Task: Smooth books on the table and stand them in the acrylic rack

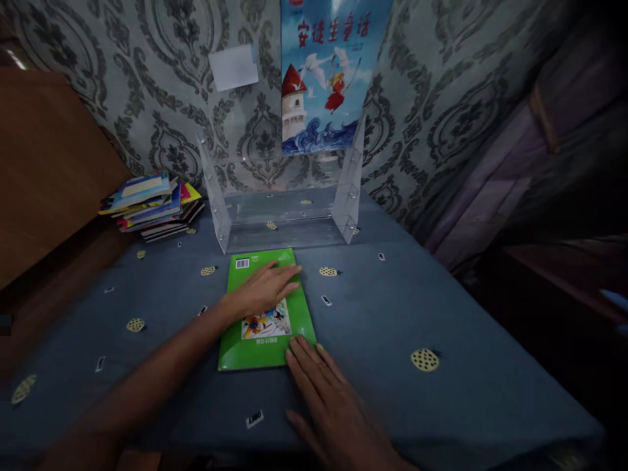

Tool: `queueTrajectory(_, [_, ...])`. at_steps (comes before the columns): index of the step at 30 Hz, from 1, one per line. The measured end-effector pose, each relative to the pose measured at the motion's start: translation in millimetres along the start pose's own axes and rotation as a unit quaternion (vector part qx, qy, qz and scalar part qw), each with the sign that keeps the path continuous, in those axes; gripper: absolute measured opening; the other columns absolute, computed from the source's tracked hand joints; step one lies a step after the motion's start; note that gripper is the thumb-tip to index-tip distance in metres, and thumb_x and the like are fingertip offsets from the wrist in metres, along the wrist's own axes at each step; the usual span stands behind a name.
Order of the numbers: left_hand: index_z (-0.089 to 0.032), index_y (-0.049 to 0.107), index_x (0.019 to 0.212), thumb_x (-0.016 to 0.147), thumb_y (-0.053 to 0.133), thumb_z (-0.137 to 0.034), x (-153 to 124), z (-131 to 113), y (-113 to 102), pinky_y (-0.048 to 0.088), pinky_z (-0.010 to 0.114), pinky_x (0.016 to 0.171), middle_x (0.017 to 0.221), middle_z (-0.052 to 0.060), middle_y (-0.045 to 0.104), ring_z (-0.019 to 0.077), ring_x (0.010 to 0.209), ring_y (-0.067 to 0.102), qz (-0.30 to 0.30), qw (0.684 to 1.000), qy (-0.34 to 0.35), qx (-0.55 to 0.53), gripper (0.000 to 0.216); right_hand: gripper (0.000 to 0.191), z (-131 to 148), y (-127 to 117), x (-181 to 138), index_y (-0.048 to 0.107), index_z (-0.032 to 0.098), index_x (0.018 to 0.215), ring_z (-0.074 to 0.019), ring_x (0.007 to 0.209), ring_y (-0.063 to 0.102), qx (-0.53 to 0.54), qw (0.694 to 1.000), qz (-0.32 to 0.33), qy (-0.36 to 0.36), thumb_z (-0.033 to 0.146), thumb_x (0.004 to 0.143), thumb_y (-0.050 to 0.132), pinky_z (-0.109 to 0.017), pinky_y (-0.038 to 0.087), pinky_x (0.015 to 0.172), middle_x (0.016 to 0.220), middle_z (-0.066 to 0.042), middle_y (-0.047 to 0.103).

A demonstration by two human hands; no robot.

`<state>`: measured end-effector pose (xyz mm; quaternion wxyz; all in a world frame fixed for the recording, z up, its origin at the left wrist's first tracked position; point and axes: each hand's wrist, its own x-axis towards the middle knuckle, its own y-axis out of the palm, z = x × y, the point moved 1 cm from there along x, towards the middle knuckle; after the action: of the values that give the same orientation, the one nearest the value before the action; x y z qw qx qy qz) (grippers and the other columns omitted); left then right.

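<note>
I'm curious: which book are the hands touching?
The green book lying flat: the left hand and right hand touch it. No hand touches the stacked books or upright blue book.

Cloth-covered blue-grey table (383, 320), flat green book (267, 320), clear rack (284, 226) behind it, stacked books (156, 203) at left

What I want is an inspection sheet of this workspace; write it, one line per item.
Surface: blue tablecloth with pineapple-like prints.
Things handled: green book, lying barcode side up; beyond it, a clear acrylic rack.
Clutter: book stack at far left; Andersen fairy-tale book upright toward the wall.
Hands: left hand lies across the green book; right hand, fingers over its near right corner.
Cables: nothing seen; right side dark.
Surroundings: damask wallpaper, brown panel, purple fabric.
</note>
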<state>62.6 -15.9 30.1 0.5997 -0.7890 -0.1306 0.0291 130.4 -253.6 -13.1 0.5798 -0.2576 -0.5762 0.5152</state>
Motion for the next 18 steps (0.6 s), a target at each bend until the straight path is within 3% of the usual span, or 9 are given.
queueTrajectory(4, [-0.020,0.050,0.146,0.107,0.033,-0.040,25,33,1,0.037,0.042,0.120,0.151,0.006,0.054,0.0231,0.136,0.054,-0.035,0.999,-0.033,0.002,0.047,0.073,-1,0,0,0.033,0.008,0.156,-0.0284,0.147,0.039,-0.010,1.000,0.005,0.000,0.017,0.088,0.058,-0.045,0.046,0.116,0.156,-0.016,0.044])
queueTrajectory(7, [-0.021,0.051,0.144,0.107,0.031,-0.039,31,46,2,0.040,0.039,0.117,0.147,0.005,0.058,0.0209,0.134,0.056,-0.048,0.998,-0.019,-0.023,0.046,0.072,-1,-1,0,0.035,0.006,0.155,-0.0291,0.147,0.039,-0.010,1.000,0.002,-0.007,0.016,0.088,0.058,-0.045,0.045,0.116,0.157,-0.017,0.043])
queueTrajectory(14, [-0.018,0.049,0.145,0.106,0.034,-0.034,24,43,7,0.036,0.040,0.120,0.150,0.009,0.055,0.0205,0.136,0.054,-0.068,0.998,-0.004,-0.004,0.045,0.063,-8,-18,11,0.042,0.015,0.153,-0.0262,0.140,0.050,0.035,0.999,0.032,-0.001,0.020,0.092,0.060,-0.047,0.047,0.114,0.151,-0.013,0.052])
queueTrajectory(18, [-0.018,0.053,0.141,0.106,0.034,-0.031,23,41,8,0.041,0.041,0.116,0.139,0.010,0.064,0.0217,0.126,0.062,-0.097,0.995,-0.022,0.020,0.042,0.053,-28,-19,35,0.049,0.015,0.149,-0.0250,0.141,0.048,0.053,0.998,0.035,0.016,0.027,0.097,0.056,-0.047,0.045,0.115,0.150,-0.014,0.053])
